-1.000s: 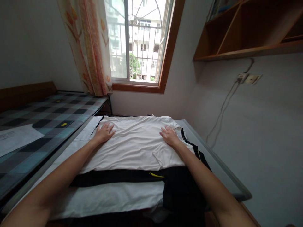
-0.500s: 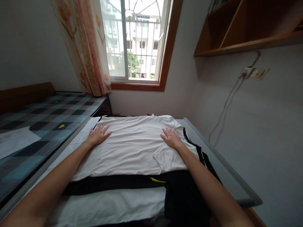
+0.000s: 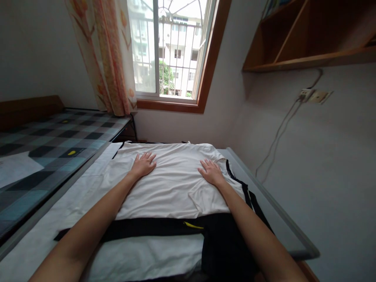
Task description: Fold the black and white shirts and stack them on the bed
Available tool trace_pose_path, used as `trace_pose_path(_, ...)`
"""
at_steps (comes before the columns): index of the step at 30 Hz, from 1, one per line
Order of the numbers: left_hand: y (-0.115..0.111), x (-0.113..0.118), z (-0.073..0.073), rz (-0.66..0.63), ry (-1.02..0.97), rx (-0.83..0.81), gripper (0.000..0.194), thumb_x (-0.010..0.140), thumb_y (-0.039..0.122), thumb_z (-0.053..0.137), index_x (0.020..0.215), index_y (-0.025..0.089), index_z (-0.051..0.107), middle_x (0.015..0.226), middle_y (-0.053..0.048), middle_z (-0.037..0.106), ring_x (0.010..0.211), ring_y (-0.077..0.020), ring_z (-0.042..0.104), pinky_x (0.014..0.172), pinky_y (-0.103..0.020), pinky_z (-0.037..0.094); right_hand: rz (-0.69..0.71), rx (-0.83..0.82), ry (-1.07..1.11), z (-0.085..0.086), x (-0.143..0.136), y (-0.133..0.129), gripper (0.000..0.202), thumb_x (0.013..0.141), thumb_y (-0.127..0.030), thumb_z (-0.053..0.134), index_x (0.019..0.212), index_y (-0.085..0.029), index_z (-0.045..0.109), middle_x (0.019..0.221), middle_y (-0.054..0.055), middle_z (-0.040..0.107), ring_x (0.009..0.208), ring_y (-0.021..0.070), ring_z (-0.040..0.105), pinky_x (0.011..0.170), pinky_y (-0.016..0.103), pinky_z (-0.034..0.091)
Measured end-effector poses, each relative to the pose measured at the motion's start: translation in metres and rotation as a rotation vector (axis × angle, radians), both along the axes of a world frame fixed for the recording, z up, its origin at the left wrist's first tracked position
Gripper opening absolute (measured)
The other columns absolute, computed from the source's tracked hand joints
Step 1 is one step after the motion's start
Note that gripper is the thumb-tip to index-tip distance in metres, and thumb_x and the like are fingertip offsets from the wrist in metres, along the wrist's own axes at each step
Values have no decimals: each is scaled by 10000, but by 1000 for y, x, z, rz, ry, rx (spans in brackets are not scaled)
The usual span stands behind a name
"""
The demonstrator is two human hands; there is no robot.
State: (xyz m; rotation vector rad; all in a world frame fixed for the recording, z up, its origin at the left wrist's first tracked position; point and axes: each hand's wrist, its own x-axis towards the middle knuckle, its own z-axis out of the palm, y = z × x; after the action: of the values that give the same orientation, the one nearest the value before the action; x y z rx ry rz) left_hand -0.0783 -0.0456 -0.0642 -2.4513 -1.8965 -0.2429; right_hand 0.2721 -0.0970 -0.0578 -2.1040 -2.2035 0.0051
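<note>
A white T-shirt (image 3: pixel 173 180) lies spread out flat, with soft wrinkles running across it and a sleeve toward the near right. My left hand (image 3: pixel 143 164) rests palm down on its left half, fingers spread. On the right part of the shirt, near its collar end, my right hand (image 3: pixel 211 172) also lies flat with fingers apart. Beneath the shirt is a black garment (image 3: pixel 226 243), showing along the near side and at the right, with a small yellow strip (image 3: pixel 193 225) on it. Pale cloth (image 3: pixel 147 254) shows nearest to me.
A grey rail (image 3: pixel 282 211) edges the surface on the right, close to the wall. Left of it stands a bed with a checked mattress (image 3: pixel 88 135) and a paper sheet (image 3: pixel 19 168). A curtain (image 3: pixel 110 58) hangs by the window; a wooden shelf (image 3: pixel 293 62) overhangs at right.
My left hand has slid right across the shirt, from near its left edge toward the middle. My right hand stays in nearly the same place. The view has shifted slightly.
</note>
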Motion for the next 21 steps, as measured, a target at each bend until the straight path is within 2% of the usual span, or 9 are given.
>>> trace_pose_path(4, 1, -6, -3, 7, -18, -18, 572, 947, 459, 334, 1482, 265, 388, 1569, -71, 337, 1454, -283, 264, 1169, -550, 137, 20, 6, 10, 2, 2, 3, 602, 955, -533, 372, 1477, -236, 421, 1548, 94, 374, 1416, 292, 319, 1133, 452, 243)
trace_pose_path(8, 2, -4, -1, 5, -33, -12, 566, 947, 459, 340, 1477, 269, 399, 1565, -67, 347, 1453, -284, 265, 1169, -547, 145, 34, 57, 42, 12, 5, 20, 553, 906, -525, 474, 1361, -222, 558, 1404, 109, 548, 1280, 297, 477, 1075, 439, 327)
trace_pose_path(10, 1, -2, -1, 7, -36, -4, 561, 946, 456, 345, 1472, 271, 408, 1557, -69, 361, 1451, -283, 271, 1170, -544, 149, -10, 119, 54, 21, 7, 37, 466, 903, -465, 495, 1271, -213, 631, 1293, 107, 628, 1212, 294, 525, 1043, 420, 361)
trace_pose_path(13, 0, -1, 0, 17, -42, 8, 551, 944, 448, 357, 1460, 269, 427, 1549, -73, 375, 1445, -284, 284, 1169, -544, 154, -95, 184, 73, 36, 13, 68, 396, 904, -397, 499, 1214, -218, 667, 1249, 103, 648, 1170, 277, 555, 1008, 385, 395)
trace_pose_path(17, -1, 0, 0, 23, -51, 11, 545, 940, 444, 369, 1450, 267, 443, 1545, -74, 383, 1440, -287, 295, 1170, -545, 160, -154, 121, 107, 55, 28, 109, 392, 881, -365, 535, 1227, -227, 660, 1245, 108, 650, 1142, 254, 589, 959, 358, 440)
trace_pose_path(21, -2, 1, 1, 25, -66, 30, 545, 931, 434, 381, 1439, 255, 461, 1535, -80, 398, 1434, -293, 305, 1169, -551, 167, -175, 80, 95, 70, 45, 136, 384, 872, -332, 563, 1227, -222, 661, 1232, 104, 670, 1143, 254, 601, 946, 367, 454)
